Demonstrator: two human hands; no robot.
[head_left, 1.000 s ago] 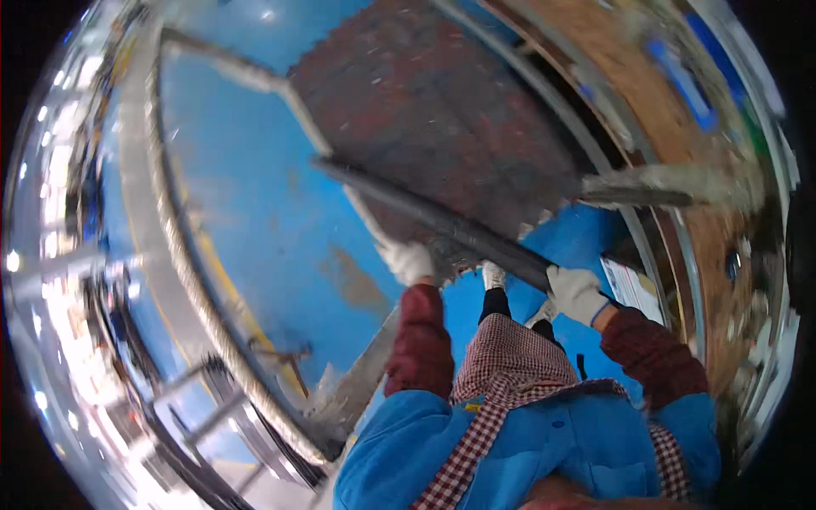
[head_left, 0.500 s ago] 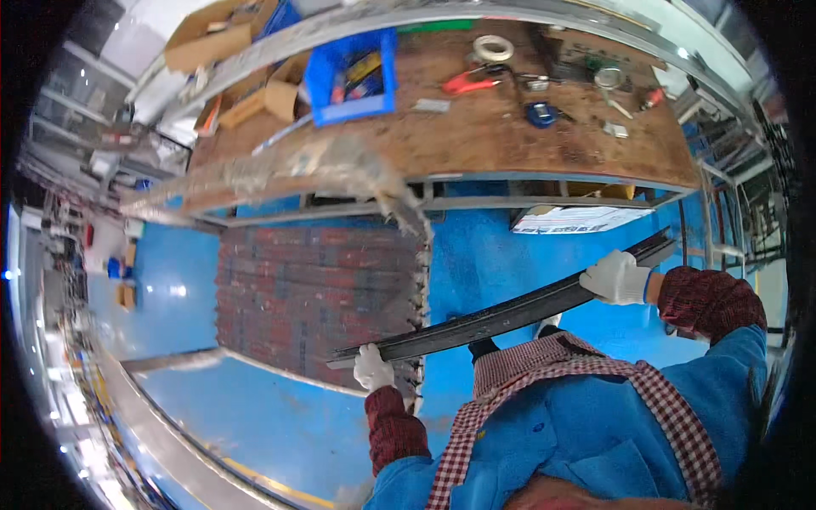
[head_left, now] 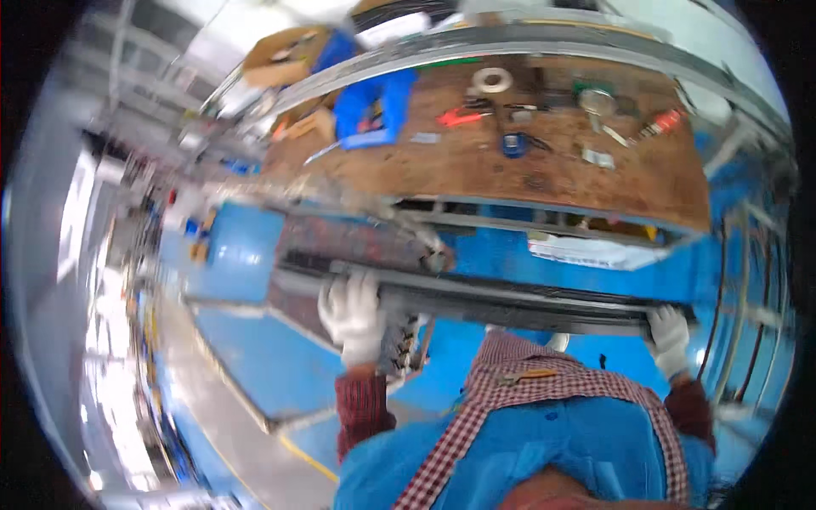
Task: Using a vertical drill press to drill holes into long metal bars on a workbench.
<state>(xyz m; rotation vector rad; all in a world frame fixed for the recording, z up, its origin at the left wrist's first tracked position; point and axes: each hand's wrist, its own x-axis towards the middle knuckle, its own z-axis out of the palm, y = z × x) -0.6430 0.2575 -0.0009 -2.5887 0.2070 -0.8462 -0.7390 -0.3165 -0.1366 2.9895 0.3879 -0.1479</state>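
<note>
A long black profile bar (head_left: pixel 518 308) stretches nearly level in front of my body, with my two white-gloved hands on it. Near its left end my left hand (head_left: pixel 353 316) grips it, the fingers curled over the top edge. My right hand (head_left: pixel 670 340) is closed around the bar near its right end. Motion blurs the bar and the left glove. Behind the bar's left part lies a dark, red-patterned mat-like surface (head_left: pixel 331 242), partly hidden by the bar.
A wooden workbench (head_left: pixel 425 174) stands ahead, bearing a blue bin (head_left: pixel 374 110), a tape roll (head_left: pixel 491 81), a tape measure (head_left: pixel 513 145) and red-handled pliers (head_left: pixel 460 117). A plastic-wrapped rail (head_left: pixel 297 189) crosses at left. Metal racks (head_left: pixel 756 297) stand at right.
The bar has swung from a slant to nearly level; its left end has risen and its right end has dropped. Both hands still hold it. The view has turned and shifted.
</note>
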